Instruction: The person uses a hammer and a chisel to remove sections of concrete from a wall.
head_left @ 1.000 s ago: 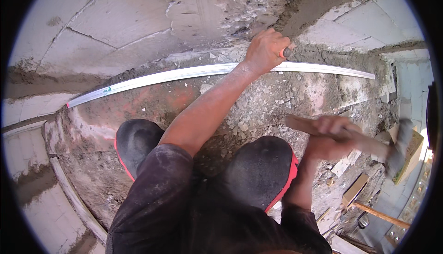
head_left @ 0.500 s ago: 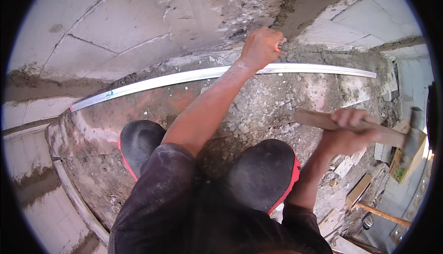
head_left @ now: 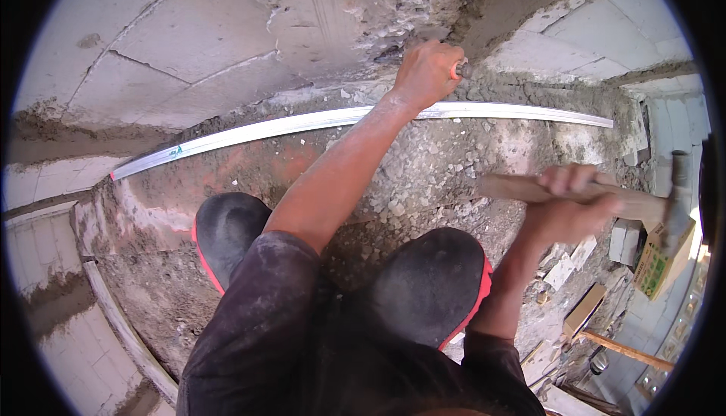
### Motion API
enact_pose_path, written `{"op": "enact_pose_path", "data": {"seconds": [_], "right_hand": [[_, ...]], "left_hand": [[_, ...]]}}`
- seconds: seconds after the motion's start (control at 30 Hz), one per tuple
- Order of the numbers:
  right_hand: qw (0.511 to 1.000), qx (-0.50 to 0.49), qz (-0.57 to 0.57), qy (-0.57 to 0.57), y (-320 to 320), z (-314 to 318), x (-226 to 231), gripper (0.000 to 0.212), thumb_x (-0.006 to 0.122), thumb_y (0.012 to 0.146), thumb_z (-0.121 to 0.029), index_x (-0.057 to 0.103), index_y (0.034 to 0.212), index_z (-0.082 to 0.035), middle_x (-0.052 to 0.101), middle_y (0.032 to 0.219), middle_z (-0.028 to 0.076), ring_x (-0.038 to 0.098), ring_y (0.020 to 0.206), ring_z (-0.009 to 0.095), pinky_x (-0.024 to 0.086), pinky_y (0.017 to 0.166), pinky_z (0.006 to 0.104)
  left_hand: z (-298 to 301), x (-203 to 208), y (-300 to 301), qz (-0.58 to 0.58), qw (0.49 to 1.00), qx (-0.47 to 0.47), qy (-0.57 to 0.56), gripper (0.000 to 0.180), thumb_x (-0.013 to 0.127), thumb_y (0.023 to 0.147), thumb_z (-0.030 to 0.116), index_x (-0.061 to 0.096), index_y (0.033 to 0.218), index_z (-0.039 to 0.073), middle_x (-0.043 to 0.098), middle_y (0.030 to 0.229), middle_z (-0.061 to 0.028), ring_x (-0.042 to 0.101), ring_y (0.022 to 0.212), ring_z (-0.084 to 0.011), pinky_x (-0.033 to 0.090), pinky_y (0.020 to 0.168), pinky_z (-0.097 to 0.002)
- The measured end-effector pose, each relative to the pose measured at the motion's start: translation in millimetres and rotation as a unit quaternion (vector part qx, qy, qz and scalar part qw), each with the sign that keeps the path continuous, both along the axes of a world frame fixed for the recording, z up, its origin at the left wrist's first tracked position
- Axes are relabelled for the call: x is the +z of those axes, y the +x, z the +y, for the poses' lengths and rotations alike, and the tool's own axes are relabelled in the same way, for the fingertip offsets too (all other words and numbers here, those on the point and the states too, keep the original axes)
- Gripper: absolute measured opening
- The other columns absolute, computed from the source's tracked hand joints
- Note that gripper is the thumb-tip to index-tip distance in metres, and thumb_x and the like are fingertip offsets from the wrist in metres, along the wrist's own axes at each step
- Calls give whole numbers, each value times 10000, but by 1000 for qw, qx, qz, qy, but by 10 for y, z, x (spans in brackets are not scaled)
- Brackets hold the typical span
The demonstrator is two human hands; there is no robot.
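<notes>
My left hand (head_left: 427, 74) is closed round a chisel (head_left: 463, 69), held against the foot of the wall. Only its orange collar and round metal striking end show; the blade is hidden behind my fist. Just above the hand, the wall (head_left: 423, 11) is broken open, rough and crumbly. My right hand (head_left: 573, 200), a little blurred, grips the wooden handle of a hammer (head_left: 641, 203) midway along. The metal head points right, well apart from the chisel.
A long silvery straightedge (head_left: 287, 122) lies along the wall's foot, passing under my left forearm. Stone chips (head_left: 401, 189) litter the dirt between my dark shoes (head_left: 431, 287). At right are a yellow-green box (head_left: 659, 265), a small open carton (head_left: 584, 310) and a wooden stick (head_left: 628, 349).
The hammer head has risen slightly and the right hand has shifted a touch. My left hand keeps hold of the chisel in nearly the same place.
</notes>
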State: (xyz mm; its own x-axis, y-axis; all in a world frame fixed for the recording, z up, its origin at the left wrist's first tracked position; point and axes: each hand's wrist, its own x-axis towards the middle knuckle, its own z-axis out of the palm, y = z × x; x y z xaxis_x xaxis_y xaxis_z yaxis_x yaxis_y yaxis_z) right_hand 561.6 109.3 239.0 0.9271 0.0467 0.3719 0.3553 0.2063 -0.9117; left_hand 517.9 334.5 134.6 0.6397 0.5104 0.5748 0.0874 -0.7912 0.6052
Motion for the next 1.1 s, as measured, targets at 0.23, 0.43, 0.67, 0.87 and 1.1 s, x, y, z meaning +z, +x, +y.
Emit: {"op": "enact_pose_path", "data": {"seconds": [0.23, 0.43, 0.67, 0.87, 1.1], "right_hand": [[889, 297, 206, -281, -169, -263, -230, 304, 532, 1011, -384, 554, 959, -85, 502, 650, -14, 479, 488, 85, 379, 399, 238], [990, 69, 95, 80, -71, -26, 351, 378, 426, 1024, -359, 567, 907, -29, 523, 640, 52, 461, 441, 150, 405, 394, 299], [855, 326, 159, -372, -255, -52, -536, 378, 437, 1044, -389, 542, 843, -86, 466, 581, -15, 435, 432, 89, 370, 375, 247], [965, 177, 126, -147, -97, -216, 97, 333, 459, 1032, -377, 508, 894, -78, 458, 599, -11, 444, 450, 83, 379, 371, 233], [968, 111, 190, -122, -187, -232, 119, 380, 463, 1032, -415, 496, 972, -41, 447, 617, 31, 440, 445, 111, 385, 374, 253]], "left_hand": [[-3, -60, -4, 58, 998, -17, 6, 219, 762, 720, 151, 667, 907, 85, 646, 826, -140, 642, 844, -342, 519, 736, -450], [58, 54, 36, 45, 998, 30, -31, 197, 738, 753, 154, 661, 914, 70, 646, 829, -149, 655, 834, -356, 526, 733, -447], [213, -262, -145, 109, 988, 55, -93, 225, 756, 745, 191, 697, 934, 85, 690, 858, -160, 673, 851, -354, 533, 753, -453], [-201, -540, -258, 126, 991, -44, 11, 122, 699, 716, 108, 667, 833, 94, 671, 834, -92, 656, 871, -305, 526, 752, -437], [-153, -391, -152, 39, 992, -104, 65, 71, 672, 740, 115, 610, 775, 118, 579, 723, -51, 586, 795, -267, 474, 730, -419]]}}
